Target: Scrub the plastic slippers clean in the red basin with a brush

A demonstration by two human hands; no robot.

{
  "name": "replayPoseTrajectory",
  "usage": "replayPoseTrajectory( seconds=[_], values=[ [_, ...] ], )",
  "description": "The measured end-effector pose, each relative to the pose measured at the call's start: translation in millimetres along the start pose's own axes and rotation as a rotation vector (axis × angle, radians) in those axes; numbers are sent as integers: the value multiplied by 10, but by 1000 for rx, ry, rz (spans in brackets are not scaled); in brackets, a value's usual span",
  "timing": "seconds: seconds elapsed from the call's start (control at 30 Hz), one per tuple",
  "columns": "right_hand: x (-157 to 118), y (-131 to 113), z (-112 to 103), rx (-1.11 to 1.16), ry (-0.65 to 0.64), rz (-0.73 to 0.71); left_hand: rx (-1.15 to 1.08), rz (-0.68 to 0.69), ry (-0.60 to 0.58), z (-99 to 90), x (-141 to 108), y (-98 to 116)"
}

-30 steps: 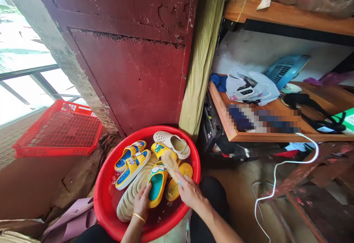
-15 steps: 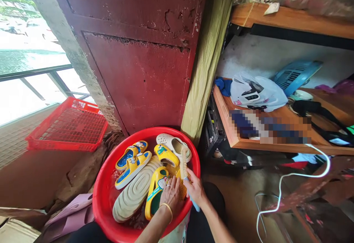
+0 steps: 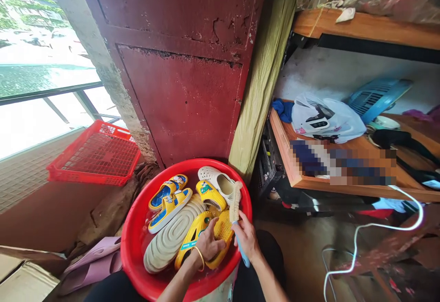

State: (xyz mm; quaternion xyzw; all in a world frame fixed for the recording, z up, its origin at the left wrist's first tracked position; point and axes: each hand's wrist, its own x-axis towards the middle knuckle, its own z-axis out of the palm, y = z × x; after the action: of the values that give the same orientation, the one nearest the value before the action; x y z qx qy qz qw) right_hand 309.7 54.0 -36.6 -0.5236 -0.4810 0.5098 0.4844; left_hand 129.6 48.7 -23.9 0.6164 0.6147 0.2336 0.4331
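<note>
Head view, looking down: we see a red basin (image 3: 137, 242) on the floor against a dark red door (image 3: 182, 77), packed with footwear. Our left hand (image 3: 206, 243) is closed round a yellow slipper (image 3: 192, 238) with a teal lining, fingers curled over its edge, gold bangle on the wrist. Our right hand (image 3: 245, 238) is wrapped tight on the blue handle of a scrub brush (image 3: 235, 203), bristle head pointing up and away, just over the basin's right side. We can't tell whether the bristles touch anything. Right beside the held slipper lies its upturned mate (image 3: 223, 231), textured yellow sole showing, touching the left fingers. A big cream sole (image 3: 172, 238) lies diagonally at basin centre-left. Two small blue-and-yellow sandals (image 3: 168, 196) sit at the upper left of the basin, a small yellow clog (image 3: 210, 194) at the upper middle, a white clog (image 3: 220, 180) just behind it near the rim.

Outside the basin: a red plastic crate (image 3: 96, 155) at left by the window, a lilac slipper (image 3: 92, 260) on the floor lower left, a wooden shelf (image 3: 292, 173) at right with a white plastic bag (image 3: 326, 118) and a blue fan (image 3: 374, 98), and a white cable (image 3: 378, 226) trailing below.
</note>
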Motion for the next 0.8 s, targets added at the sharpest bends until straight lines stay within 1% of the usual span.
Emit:
replayPoseTrajectory(
  seconds=[0.07,0.2,0.23,0.3,0.4,0.47,0.53,0.6,0.7,0.77,0.8],
  values=[
    [-41,-7,47,44,73,-12,-95,0,-14,-84,14,-14],
    [-118,-27,182,82,310,-95,-333,27,-1,-184,42,-5],
    [-125,-42,215,74,338,-111,-405,40,-4,-208,35,0],
    [-120,-89,276,50,339,-132,-533,67,-17,-269,-10,10],
    [-95,-195,380,25,287,-184,-659,85,-25,-412,-140,19],
    [-81,-281,480,34,249,-230,-690,99,-9,-534,-247,11],
    [-67,-369,614,46,194,-259,-653,125,34,-655,-344,-15],
    [-39,-447,773,46,125,-275,-556,137,95,-746,-412,-64],
    [30,-513,1006,16,-32,-279,-415,123,220,-786,-438,-187],
    [52,-500,1095,-46,-137,-264,-438,70,279,-767,-416,-302],
    [39,-472,1103,-102,-165,-261,-483,29,288,-757,-402,-366]
  ],
)
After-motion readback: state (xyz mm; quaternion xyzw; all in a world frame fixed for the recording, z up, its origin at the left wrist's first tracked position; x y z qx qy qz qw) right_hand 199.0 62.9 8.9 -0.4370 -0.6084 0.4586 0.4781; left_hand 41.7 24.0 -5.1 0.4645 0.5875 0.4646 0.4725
